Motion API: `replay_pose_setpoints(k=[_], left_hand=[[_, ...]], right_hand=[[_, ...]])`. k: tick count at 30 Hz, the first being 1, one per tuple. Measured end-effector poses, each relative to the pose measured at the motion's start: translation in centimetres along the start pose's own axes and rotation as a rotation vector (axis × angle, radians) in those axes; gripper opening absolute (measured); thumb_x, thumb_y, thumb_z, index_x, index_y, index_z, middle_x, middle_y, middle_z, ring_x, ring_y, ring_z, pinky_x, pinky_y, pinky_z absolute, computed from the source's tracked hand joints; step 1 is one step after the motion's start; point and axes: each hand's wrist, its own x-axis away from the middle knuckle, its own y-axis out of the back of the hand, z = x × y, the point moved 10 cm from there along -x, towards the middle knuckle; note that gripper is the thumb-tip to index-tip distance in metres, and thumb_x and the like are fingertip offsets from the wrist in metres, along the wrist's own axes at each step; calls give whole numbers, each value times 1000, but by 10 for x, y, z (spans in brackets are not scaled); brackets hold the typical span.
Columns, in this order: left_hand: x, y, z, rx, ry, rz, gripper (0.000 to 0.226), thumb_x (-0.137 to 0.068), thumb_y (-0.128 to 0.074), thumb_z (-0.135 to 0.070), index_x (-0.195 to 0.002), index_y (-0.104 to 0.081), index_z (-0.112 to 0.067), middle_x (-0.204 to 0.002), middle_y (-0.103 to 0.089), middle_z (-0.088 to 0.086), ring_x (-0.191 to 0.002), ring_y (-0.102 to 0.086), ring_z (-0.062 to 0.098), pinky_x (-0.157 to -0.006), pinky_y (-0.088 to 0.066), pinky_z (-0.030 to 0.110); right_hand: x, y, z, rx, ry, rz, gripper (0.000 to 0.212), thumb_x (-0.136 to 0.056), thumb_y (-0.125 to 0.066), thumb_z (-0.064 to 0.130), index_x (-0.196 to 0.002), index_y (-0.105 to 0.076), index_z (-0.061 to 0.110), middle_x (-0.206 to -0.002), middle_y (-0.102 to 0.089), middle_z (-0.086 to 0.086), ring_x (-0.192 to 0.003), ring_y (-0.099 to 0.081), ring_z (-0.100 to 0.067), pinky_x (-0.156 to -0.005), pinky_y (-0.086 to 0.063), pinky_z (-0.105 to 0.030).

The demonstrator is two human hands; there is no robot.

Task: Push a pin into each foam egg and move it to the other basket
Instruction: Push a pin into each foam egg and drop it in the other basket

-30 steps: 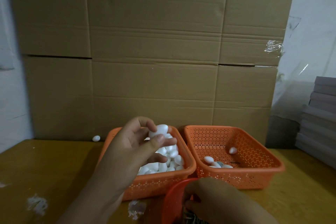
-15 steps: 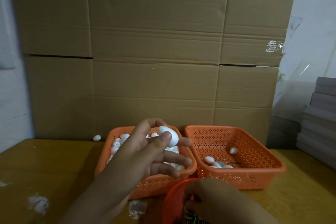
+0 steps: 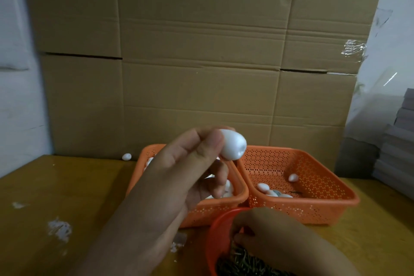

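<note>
Left hand: your left hand (image 3: 179, 177) is raised above the left basket, back of the hand toward the camera, thumb and forefinger pinching a foam egg; the other fingers curl loosely below.
Right hand: your right hand (image 3: 277, 242) is low at the near edge, fingers bent down into the red bowl (image 3: 215, 237); whether they have hold of a pin cannot be told.
Held egg: the foam egg (image 3: 233, 147) is white, smooth and matte, its long axis tilted, blunt end toward the right basket, with a small dent on its lower right side. No pin shows in it.
Pins: a dark heap of thin pins (image 3: 242, 262) lies in the red bowl, under your right fingers.
Left basket: the orange perforated left basket (image 3: 237, 197) holds white eggs, mostly hidden behind your left hand.
Right basket: the right basket (image 3: 313, 186), touching the left one, holds a few eggs (image 3: 263, 186) on its floor.
Stray egg: one stray egg (image 3: 126, 156) lies on the wooden table (image 3: 67, 186) against the cardboard sheet (image 3: 201, 51).
</note>
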Motion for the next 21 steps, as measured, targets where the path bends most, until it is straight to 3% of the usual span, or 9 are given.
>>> replay_pose_setpoints(k=[5,10,14,17,21], left_hand=[[4,-6,-10,96,-46,44,21,-79,-66,-26,-98,-73,-27,-84,-71,-1,-66,-68,11,-52,-51,19],[9,-16,-21,21,-87,129,41,-87,-61,-19,-125,-63,-37,-90,-62,-3,-80,-63,5,-68,-53,21],[11,-20,-24,38,-113,136,31,-88,-57,-15,-114,-71,-25,-94,-64,-2,-84,-63,7,-73,-55,23],[10,-19,-25,101,-106,114,24,-84,-58,-18,-102,-74,-21,-99,-70,2,-81,-69,12,-71,-56,24],[11,-20,-27,162,-92,126,18,-83,-61,-12,-101,-64,-15,-115,-71,9,-87,-73,24,-70,-57,24]], right_hand=[[1,-2,1,5,3,24,18,-91,-54,33,-106,-64,35,-105,-66,16,-94,-58,0,-86,-47,-23],[0,-3,2,8,25,6,18,-92,-52,34,-105,-63,35,-90,-63,18,-76,-50,5,-72,-42,-16],[0,-4,3,10,32,10,18,-93,-51,34,-105,-64,35,-72,-51,24,-65,-44,13,-61,-33,-7],[0,-4,3,12,32,17,18,-93,-51,34,-105,-64,35,-70,-48,26,-63,-41,15,-58,-29,-5],[1,-3,5,-1,36,17,18,-94,-51,34,-106,-64,36,-97,-64,20,-74,-46,8,-64,-34,-9]])
